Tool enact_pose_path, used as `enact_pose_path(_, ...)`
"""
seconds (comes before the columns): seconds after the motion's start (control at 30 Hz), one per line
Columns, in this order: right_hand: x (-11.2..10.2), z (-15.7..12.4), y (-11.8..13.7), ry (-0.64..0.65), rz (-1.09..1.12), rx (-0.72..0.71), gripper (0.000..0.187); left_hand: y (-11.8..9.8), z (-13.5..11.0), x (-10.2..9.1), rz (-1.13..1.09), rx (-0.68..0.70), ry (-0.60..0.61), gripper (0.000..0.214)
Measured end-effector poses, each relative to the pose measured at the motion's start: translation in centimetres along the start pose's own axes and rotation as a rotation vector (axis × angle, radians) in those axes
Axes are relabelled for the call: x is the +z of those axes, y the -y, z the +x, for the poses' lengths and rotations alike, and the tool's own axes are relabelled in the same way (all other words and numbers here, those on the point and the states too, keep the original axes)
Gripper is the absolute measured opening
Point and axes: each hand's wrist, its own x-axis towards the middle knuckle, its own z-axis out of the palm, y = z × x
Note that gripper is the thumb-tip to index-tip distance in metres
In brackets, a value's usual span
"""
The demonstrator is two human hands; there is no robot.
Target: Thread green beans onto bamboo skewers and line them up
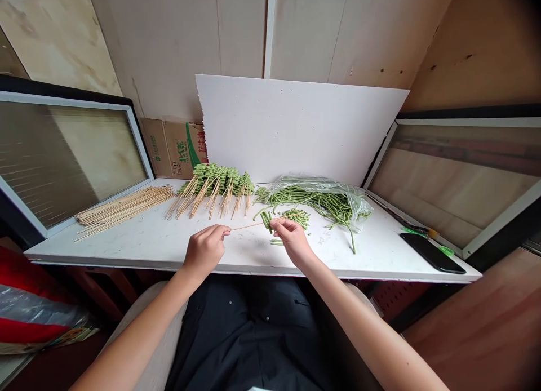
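My left hand (206,247) is closed round one end of a thin bamboo skewer (245,227), held level above the table. Short cut pieces of green bean (266,221) sit side by side across the skewer's other end. Thumb and fingers of my right hand (292,237) pinch at these pieces; the exact grip is partly hidden. Just behind that hand lies a small pile of cut bean pieces (301,216), and a few loose pieces (276,242) rest below it on the white table (139,241).
Bean-loaded skewers (220,180) are stacked at the back, left of centre. Bare skewers (127,205) lie at left. Long green beans (313,198) spill from a clear plastic bag (359,202). At right lies a black phone (431,253). A cardboard box (164,146) and white board (304,132) stand behind.
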Motion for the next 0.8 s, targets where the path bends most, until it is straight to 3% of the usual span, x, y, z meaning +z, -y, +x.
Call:
enact_pose_path(0.27, -1.7, 1.1, -0.1, 0.102, -0.098, 0.068, 0.037, 0.9, -0.7, 1.1, -0.023, -0.095, 0.067, 0.033)
enact_pose_path(0.43, -4.8, 1.9, 0.8, 0.294, -0.654, -0.095, 0.030, 2.1, -0.4, 0.8, -0.023, -0.194, 0.095, 0.028)
enact_pose_path(0.57, -5.6, 1.9, -0.4, 0.294, -1.049, -0.197, 0.017, 2.8, -0.4, 0.7, -0.015, -0.218, 0.128, 0.026)
enact_pose_path(0.8, -4.9, 1.7, -1.4, 0.297, -1.178, -0.237, 0.009, 3.1, -0.6, 1.1, 0.002, -0.234, 0.143, 0.025)
